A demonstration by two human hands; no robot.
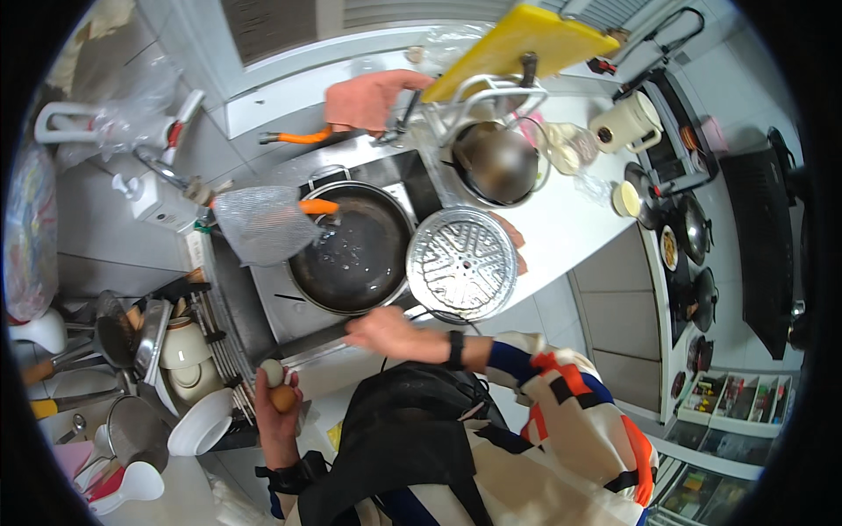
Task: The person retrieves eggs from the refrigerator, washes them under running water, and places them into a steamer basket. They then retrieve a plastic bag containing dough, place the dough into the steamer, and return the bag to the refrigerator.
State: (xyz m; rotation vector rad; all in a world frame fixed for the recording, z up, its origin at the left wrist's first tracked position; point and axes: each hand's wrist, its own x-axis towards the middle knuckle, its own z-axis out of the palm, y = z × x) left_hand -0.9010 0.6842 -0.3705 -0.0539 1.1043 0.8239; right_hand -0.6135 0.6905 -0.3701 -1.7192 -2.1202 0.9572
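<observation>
My left hand [277, 411] is shut on two eggs, one pale egg [272, 373] and one brown egg [283, 398], just left of the sink's front edge. At the near rim of a wide dark pan [355, 263] is my right hand [388, 333], its fingers curled and blurred; whether it grips anything cannot be told. The pan sits in the metal sink [270, 289], with some water in it. Over its left side hangs an orange tap hose [319, 207], partly covered by a translucent bubble-wrap sheet [263, 223]. A perforated metal steamer tray [462, 263] lies right of the pan.
Left of the sink, a dish rack [220, 348] holds bowls and pans. Behind are a pink cloth [368, 98] and a yellow cutting board [520, 52]. A pot [493, 161] and a cream jug [628, 121] stand on the white counter [559, 227]. Pans occupy the stove at right.
</observation>
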